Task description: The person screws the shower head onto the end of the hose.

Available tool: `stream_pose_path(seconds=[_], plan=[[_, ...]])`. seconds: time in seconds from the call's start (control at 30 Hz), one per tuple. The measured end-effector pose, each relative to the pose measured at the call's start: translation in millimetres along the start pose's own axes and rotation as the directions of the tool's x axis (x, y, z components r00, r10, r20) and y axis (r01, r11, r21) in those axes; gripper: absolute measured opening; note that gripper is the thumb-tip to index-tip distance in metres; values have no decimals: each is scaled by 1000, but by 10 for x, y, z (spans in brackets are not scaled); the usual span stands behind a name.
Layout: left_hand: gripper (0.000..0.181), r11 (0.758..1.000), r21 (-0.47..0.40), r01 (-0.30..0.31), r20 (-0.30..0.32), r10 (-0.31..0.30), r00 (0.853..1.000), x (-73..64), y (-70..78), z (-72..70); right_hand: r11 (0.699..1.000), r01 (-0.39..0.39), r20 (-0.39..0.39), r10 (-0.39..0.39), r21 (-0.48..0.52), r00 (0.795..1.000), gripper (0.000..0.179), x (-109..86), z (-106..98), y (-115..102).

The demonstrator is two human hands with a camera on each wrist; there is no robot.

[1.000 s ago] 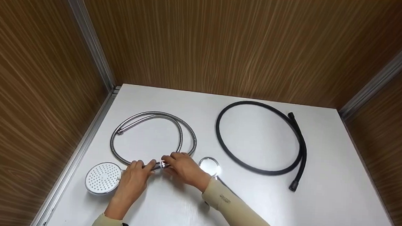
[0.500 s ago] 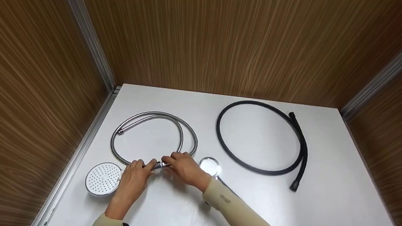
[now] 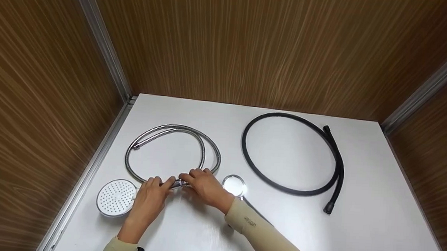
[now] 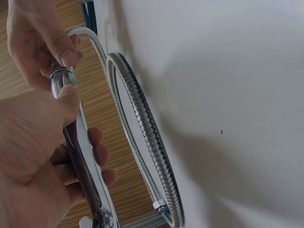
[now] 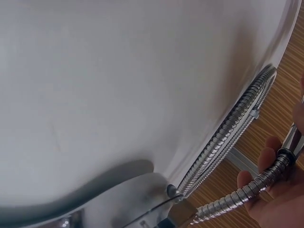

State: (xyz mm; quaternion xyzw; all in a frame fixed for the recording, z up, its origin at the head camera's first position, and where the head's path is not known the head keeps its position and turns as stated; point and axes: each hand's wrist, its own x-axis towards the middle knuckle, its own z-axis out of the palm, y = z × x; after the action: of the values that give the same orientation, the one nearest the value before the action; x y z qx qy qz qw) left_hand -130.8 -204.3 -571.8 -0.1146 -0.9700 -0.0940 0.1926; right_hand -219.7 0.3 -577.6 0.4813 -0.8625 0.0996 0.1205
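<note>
My left hand [image 3: 150, 200] grips the chrome handle [image 4: 81, 149] of a hand shower [image 3: 116, 197], whose round white spray face with small holes points up on the left. Its thumb lies along the handle near the threaded end. At that end, my right hand [image 3: 206, 186] pinches the end fitting of a silver metal shower hose [image 3: 175, 126]. Handle and hose meet in one line between the two hands. In the right wrist view, the ribbed hose [image 5: 235, 199] runs out beneath the right fingers. The hose's other end fitting [image 3: 136, 146] lies loose by the coil.
A smaller hand shower [image 3: 233, 185] lies under the right forearm, its handle partly covered. Farther right, a black hose [image 3: 289, 191] lies coiled on the white table [image 3: 216, 241]. Wood-patterned panels [image 3: 236, 44] stand round the back and sides.
Both hands keep their places at the joint. The bright fitting between them looks different, with its pale ring less visible. The head view has shifted very slightly.
</note>
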Motion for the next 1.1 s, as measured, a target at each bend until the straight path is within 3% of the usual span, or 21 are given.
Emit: stream_pose_path(seconds=[0.2, 0.5, 0.8, 1.1], plan=[[39, 1000, 6, -10, -9, 11, 1000, 9, -2, -13, 1000, -8, -11, 8, -15, 1000, 33, 13, -19, -20], [40, 1000, 5, -12, -1, 12, 1000, 31, 10, -49, 999, -27, 49, 28, -32, 998, 35, 30, -55, -18], [40, 1000, -4, -10, -3, 10, 1000, 60, 9, -51, 999, -39, 13, 39, -16, 999, 31, 33, -46, -20], [40, 1000, 2, 1, 24, -1, 1000, 55, 19, -78, 999, -32, 32, 32, -12, 999, 33, 36, -69, -25]])
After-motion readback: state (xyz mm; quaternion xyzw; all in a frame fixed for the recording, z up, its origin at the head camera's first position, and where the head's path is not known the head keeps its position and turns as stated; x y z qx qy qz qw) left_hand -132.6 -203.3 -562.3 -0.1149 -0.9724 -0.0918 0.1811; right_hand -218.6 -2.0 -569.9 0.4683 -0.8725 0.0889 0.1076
